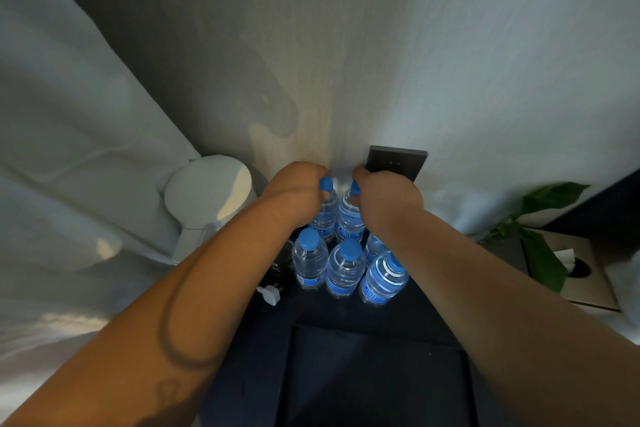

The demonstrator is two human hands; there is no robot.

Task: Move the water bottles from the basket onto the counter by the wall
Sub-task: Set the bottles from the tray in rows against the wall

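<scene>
Clear plastic water bottles with blue caps (309, 263) cluster on the dark blue counter (311, 308) at the pale wall (311, 80). The left hand (298, 184) and right hand (384, 194) each curl a tight grip round 1 bottle's cap; 4 others stand just nearer the person than the grips.

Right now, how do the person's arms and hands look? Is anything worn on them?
Both arms are bare, with no sleeves in view. The left hand and right hand wear no gloves, and no watch or ring shows. The left forearm carries a dark looping line and a smaller dark mark nearer the elbow.
</scene>
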